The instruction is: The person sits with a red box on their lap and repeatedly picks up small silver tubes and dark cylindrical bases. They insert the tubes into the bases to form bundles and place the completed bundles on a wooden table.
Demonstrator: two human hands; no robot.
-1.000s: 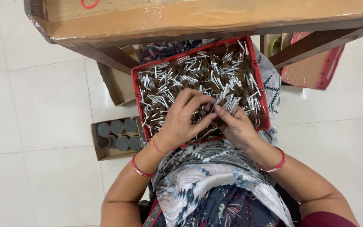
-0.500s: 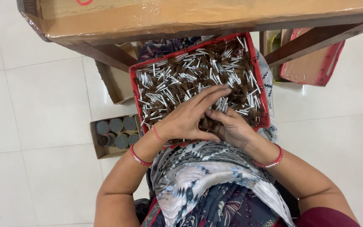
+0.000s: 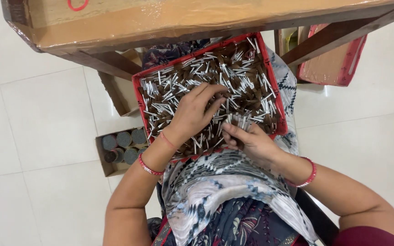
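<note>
Since the earlier frame the left hand (image 3: 192,114) has spread flat, fingers loose, over the silver-tipped sticks (image 3: 233,77), while the right hand (image 3: 251,141) now pinches a small bundle (image 3: 240,122) at the red tray's (image 3: 272,77) five o'clock edge. At eight o'clock, a cardboard box of rolls (image 3: 121,146) sits on open white floor (image 3: 37,114).

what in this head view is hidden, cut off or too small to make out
- Right hand: its fingers close on a bundle of silver-tipped sticks; the count is too small to tell.
- Red tray: near edge hidden by both hands and patterned cloth.
- Left hand: palm covers the sticks beneath.
- Small carton of round rolls: partly behind the left forearm.
- Wooden table: cut off by the top edge.
</note>
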